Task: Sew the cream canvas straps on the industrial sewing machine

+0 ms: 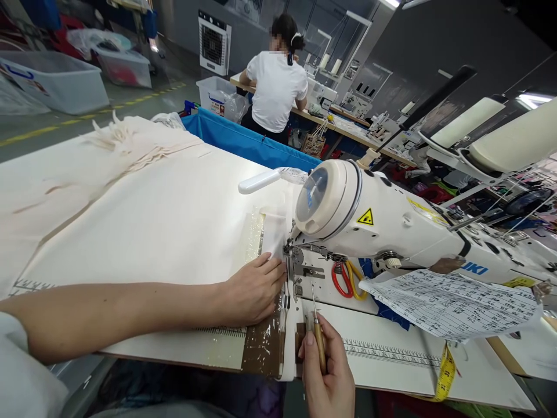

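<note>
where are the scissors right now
The scissors lie on the sewing machine bed under its arm, right of the needle, beyond the right hand.

I see a white worktop (383, 363) carrying cream cloth (143, 215) at nine o'clock, a sewing machine (391, 223) at two, scissors (346, 278) beneath it, a printed sheet (452, 305) at three, and a yellow tape (444, 377) at four.

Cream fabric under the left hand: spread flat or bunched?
Spread flat. The cream fabric lies smooth on the table under the left hand; only its far end is gathered.
</note>
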Motion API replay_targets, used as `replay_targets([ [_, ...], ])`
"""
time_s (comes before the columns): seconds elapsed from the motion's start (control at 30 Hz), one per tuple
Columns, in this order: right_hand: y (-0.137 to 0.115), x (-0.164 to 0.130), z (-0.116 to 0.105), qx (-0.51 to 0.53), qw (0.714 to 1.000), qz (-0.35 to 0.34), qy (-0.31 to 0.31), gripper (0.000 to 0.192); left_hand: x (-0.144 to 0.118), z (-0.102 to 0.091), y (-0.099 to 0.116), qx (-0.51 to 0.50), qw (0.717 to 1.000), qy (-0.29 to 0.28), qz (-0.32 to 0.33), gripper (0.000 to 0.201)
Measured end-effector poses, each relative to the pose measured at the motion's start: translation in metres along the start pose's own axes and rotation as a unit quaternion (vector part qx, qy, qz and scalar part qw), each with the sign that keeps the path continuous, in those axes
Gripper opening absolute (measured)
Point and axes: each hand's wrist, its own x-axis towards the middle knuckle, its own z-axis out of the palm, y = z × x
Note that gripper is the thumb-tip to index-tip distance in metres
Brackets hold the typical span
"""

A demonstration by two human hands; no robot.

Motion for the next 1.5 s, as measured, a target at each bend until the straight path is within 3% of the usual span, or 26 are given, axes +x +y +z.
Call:
replay_targets([
  [0.17,-0.006,-0.001,0.002,-0.025,0.998,-0.05,0.016,0.044,0.004,0.005,-0.007,0.003,1.0,0.004,-0.004,0.047],
  [0.27,-0.018,0.005,0.009,-0.068,0.986,-0.152,0.006,0.029,0.007,0.006,-0.011,-0.01,1.0,0.01,-0.017,0.043],
  [0.4,-0.034,0.022,0.024,-0.132,0.921,-0.364,-0.033,0.021,0.011,0.006,-0.015,-0.042,0.998,0.011,-0.038,0.039],
  [0.47,-0.039,0.03,0.031,-0.194,0.893,-0.405,-0.03,0.022,0.012,0.007,-0.017,-0.055,0.998,0.009,-0.039,0.037],
  [0.73,-0.037,0.039,0.044,-0.303,0.858,-0.415,-0.003,0.031,0.012,0.014,-0.022,-0.076,0.995,0.055,-0.028,0.03],
  [1.0,-0.036,0.037,0.047,-0.369,0.835,-0.408,0.009,0.033,0.013,0.006,-0.021,-0.069,0.997,0.02,-0.042,0.033],
  [1.27,-0.036,0.033,0.061,-0.478,0.8,-0.36,0.046,0.038,0.013,0.006,-0.028,-0.075,0.995,0.012,-0.062,0.036],
  [1.37,-0.034,0.035,0.055,-0.445,0.818,-0.364,0.02,0.039,0.014,0.006,-0.032,-0.076,0.995,0.013,-0.067,0.038],
  [1.5,-0.027,0.029,0.035,-0.262,0.906,-0.326,-0.067,0.034,0.016,0.004,-0.038,-0.09,0.992,0.018,-0.092,0.032],
])
